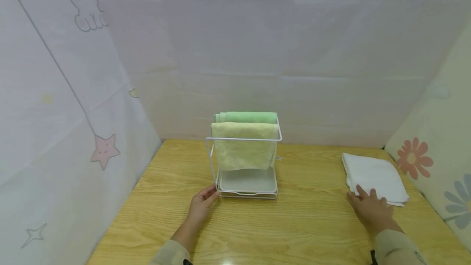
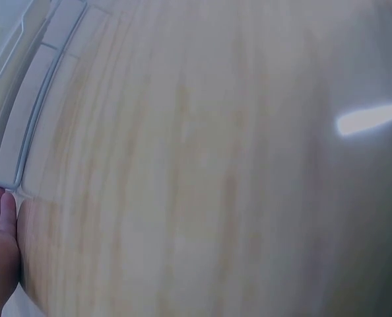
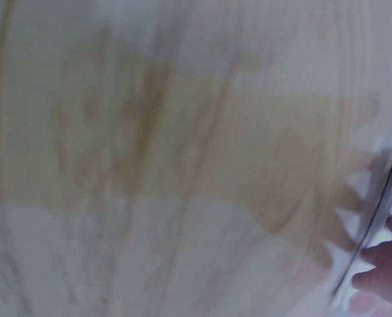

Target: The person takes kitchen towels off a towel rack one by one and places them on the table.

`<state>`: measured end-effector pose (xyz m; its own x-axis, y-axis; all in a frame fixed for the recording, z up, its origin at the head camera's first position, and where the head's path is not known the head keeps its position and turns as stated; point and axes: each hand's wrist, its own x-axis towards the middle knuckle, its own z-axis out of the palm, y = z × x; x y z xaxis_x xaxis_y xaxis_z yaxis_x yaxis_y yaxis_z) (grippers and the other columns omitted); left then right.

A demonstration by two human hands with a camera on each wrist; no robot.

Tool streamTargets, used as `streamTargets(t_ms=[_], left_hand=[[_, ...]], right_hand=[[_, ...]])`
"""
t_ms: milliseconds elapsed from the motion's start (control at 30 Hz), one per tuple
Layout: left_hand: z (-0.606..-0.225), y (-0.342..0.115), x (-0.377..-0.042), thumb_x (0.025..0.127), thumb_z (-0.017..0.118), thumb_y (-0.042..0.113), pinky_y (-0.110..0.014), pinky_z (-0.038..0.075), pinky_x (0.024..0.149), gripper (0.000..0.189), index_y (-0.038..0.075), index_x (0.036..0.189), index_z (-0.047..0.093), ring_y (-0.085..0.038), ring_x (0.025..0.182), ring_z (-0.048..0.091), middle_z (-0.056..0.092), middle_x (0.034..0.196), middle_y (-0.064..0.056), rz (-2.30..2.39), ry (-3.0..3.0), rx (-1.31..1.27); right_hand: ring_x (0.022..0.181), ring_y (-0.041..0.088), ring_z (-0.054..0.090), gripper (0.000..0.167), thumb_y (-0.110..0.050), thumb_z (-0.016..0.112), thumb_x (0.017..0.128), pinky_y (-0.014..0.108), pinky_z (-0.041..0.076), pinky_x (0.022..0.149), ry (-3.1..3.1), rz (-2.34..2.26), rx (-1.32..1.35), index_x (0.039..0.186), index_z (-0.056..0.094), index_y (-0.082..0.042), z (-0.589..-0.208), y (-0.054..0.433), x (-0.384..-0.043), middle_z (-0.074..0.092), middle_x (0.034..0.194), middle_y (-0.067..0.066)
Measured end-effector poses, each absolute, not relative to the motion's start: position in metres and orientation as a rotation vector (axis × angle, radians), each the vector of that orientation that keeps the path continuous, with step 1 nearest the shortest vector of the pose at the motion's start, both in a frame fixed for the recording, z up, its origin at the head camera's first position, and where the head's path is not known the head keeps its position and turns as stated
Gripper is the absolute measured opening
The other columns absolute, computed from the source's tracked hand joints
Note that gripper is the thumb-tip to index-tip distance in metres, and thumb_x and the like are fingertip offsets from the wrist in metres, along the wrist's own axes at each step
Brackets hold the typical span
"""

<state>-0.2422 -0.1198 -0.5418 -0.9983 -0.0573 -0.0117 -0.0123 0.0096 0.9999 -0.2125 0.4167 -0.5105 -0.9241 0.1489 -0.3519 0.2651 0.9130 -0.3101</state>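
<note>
A white wire towel rack (image 1: 243, 139) stands mid-table with a white tray (image 1: 248, 180) in its base. A folded yellow towel (image 1: 244, 146) hangs over its front bar, and a green towel (image 1: 250, 117) hangs behind it. My left hand (image 1: 201, 204) pinches the rack's lower front left corner; in the left wrist view the fingers (image 2: 6, 214) are right at the base wire. Far to the right lies a folded white towel (image 1: 375, 177). My right hand (image 1: 371, 209) rests on its near edge with spread fingers (image 3: 377, 254).
The wooden table (image 1: 301, 224) carries both the rack and the white towel. A pale curtain (image 1: 279, 52) closes off the back, with printed side curtains along the left and right table edges. A small white tag (image 1: 279, 158) shows beside the yellow towel.
</note>
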Motion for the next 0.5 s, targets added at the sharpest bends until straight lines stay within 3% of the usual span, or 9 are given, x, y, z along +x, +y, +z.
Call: streamTargets(t_ms=[200,500], left_hand=[[-0.542,-0.119,-0.240,0.094,0.064,0.006,-0.018,0.055,0.090,0.041,-0.008,0.130,0.054,-0.030,0.119,0.061,0.059,0.131,-0.026,-2.189,-2.207,0.065],[-0.541,-0.120,-0.238,0.093,0.065,0.009,-0.017,0.055,0.090,0.041,-0.008,0.130,0.055,-0.024,0.116,0.063,0.060,0.131,-0.025,-2.173,-2.211,0.062]], right_hand=[[0.121,0.079,-0.010,0.091,-0.075,0.009,0.094,0.088,0.002,0.094,2.758,-0.542,0.247,0.156,0.003,-0.009,-0.510,0.432,-0.209,-0.012,0.144,0.049],[0.120,0.080,-0.007,0.088,-0.072,0.015,0.096,0.088,0.004,0.094,2.768,-0.555,0.183,0.156,0.005,-0.009,-0.514,0.440,-0.211,-0.008,0.144,0.051]])
